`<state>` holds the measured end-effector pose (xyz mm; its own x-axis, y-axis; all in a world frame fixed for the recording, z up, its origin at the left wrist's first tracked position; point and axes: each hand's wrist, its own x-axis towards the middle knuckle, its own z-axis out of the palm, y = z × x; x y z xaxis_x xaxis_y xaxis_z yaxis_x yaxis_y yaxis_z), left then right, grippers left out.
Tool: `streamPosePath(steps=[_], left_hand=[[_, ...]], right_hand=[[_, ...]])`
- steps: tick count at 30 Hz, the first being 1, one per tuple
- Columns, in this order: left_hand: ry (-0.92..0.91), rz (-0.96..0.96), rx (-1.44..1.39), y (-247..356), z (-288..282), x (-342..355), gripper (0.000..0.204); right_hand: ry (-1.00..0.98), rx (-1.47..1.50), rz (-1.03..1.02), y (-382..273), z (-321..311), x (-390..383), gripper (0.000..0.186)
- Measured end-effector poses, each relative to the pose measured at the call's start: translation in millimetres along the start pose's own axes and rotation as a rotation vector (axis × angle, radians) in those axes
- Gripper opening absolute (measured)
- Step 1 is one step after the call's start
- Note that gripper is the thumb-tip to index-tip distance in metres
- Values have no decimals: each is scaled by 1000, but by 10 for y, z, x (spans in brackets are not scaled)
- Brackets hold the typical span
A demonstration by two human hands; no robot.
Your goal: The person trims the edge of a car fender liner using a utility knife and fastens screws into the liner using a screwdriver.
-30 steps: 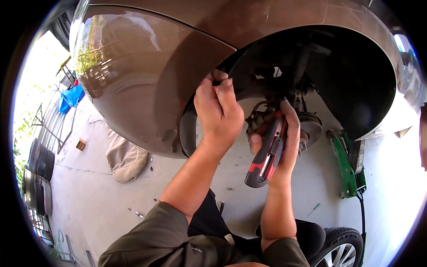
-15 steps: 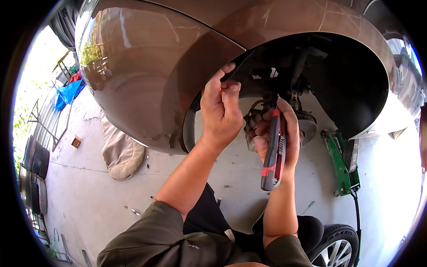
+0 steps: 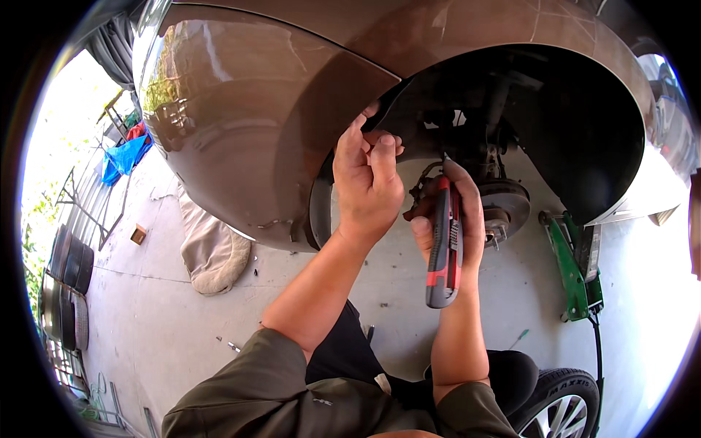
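Note:
My left hand (image 3: pixel 369 182) is raised at the edge of the brown bumper (image 3: pixel 219 131), by the front of the open wheel arch (image 3: pixel 577 131). Its index fingertip reaches the panel's edge, while the thumb and other fingers curl together; whatever they may hold is hidden. In my right hand (image 3: pixel 471 212) is a red and grey utility knife (image 3: pixel 442 248), upright, with a small tip of blade out at the top. Behind that hand the brake disc (image 3: pixel 504 204) and hub show under the arch.
At the right stands a green floor jack (image 3: pixel 573 266) with a dark handle. A removed wheel (image 3: pixel 558 405) lies near my right knee. A beige cushion (image 3: pixel 212 248) is on the floor below the bumper. A green-handled screwdriver (image 3: pixel 520 339) lies at right; stacked tyres (image 3: pixel 66 292) stand far left.
The view has shifted slightly, so the scene sits a little further right. My right hand and the utility knife have moved slightly left, and the blade tip now shows. The left hand keeps its place.

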<state>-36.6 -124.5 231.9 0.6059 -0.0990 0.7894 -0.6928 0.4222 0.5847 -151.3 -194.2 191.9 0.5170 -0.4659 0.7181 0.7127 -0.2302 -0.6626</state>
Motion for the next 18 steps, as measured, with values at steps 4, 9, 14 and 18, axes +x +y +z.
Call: streamPosePath(steps=[4,9,14,18], left_hand=[[152,-142,-93,112,129,39,36],[244,-138,27,142,232,87,25],[174,-190,258,100,236,110,20],[86,59,72,-58,109,60,23]], right_hand=[[-56,-237,-96,-90,-14,51,77],[-29,-215,-73,-98,-31,31,77],[-16,-247,-109,-27,-99,39,75],[19,-216,-117,14,-183,57,72]])
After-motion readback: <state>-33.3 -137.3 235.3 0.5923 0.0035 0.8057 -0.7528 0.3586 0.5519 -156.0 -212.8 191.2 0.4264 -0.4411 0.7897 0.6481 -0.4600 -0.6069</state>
